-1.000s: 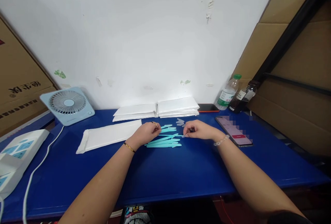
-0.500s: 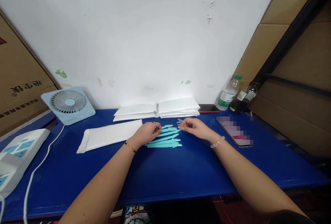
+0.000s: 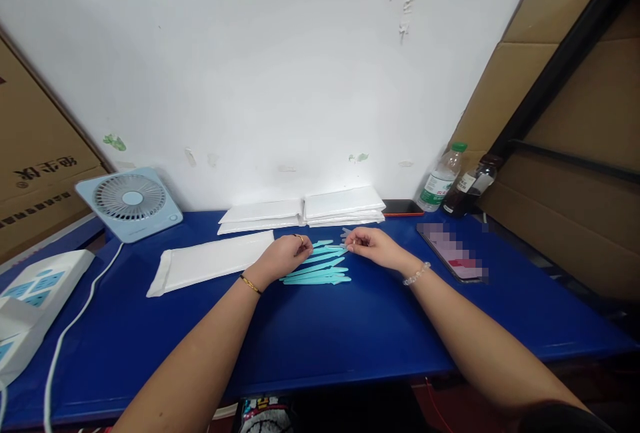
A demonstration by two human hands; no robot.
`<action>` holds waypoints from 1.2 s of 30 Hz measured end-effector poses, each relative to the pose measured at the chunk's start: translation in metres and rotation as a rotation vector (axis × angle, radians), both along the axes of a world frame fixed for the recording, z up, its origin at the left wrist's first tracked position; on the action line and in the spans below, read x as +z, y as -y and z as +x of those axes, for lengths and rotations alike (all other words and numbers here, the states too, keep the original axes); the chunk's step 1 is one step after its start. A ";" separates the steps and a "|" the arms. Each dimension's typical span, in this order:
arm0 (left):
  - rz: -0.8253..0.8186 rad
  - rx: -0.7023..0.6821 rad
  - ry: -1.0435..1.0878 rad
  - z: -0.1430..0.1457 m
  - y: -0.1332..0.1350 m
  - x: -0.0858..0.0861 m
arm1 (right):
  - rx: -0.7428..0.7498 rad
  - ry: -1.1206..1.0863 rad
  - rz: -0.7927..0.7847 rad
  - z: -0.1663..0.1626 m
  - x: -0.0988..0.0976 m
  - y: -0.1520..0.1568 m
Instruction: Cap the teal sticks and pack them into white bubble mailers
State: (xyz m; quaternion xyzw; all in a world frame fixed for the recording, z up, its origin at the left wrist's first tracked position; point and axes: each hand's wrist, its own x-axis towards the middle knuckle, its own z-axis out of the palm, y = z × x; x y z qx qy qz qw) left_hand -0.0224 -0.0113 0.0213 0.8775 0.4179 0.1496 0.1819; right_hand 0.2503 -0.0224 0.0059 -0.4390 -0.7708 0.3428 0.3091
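Note:
Several slim turquoise sticks that look like eyebrow razors [image 3: 317, 274] lie in a loose fan on the blue table. My left hand [image 3: 289, 254] is closed at the left ends of the upper ones, its fingertips pinching one razor. From the right, my right hand [image 3: 364, 244] pinches the far end of a razor between thumb and fingers; the exact grip is partly hidden. Small clear pieces [image 3: 346, 233], perhaps blade covers, lie just behind my right fingertips. A white padded mailer [image 3: 210, 263] lies flat beside my left hand.
Two stacks of white mailers [image 3: 344, 204] rest against the wall, near an orange-edged phone [image 3: 404, 208]. Two bottles [image 3: 443, 180] stand at the back right, another phone [image 3: 453, 253] before them. A fan [image 3: 133, 203], power strip [image 3: 43, 300] and white cable are at the left.
Both hands stay in nearly the same place, with only a slight movement of the right fingers at the razor's end. The whole view has shifted a little.

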 end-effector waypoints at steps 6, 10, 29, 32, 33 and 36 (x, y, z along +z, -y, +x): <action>0.002 0.002 0.007 0.002 0.001 0.000 | 0.017 -0.008 -0.014 -0.004 0.000 0.001; 0.040 -0.013 0.019 0.010 0.004 -0.002 | 0.017 -0.014 -0.008 -0.013 0.000 0.004; 0.175 -0.015 -0.143 0.014 -0.001 -0.012 | -0.112 0.434 0.036 0.043 0.008 -0.010; 0.182 -0.017 -0.187 0.015 -0.002 -0.010 | -0.112 0.416 0.027 0.038 0.002 -0.011; 0.195 -0.023 -0.200 0.015 -0.002 -0.010 | -0.101 0.396 0.032 0.036 0.001 -0.011; 0.242 -0.042 -0.229 0.014 -0.004 -0.010 | -0.068 0.315 0.001 0.030 -0.002 -0.010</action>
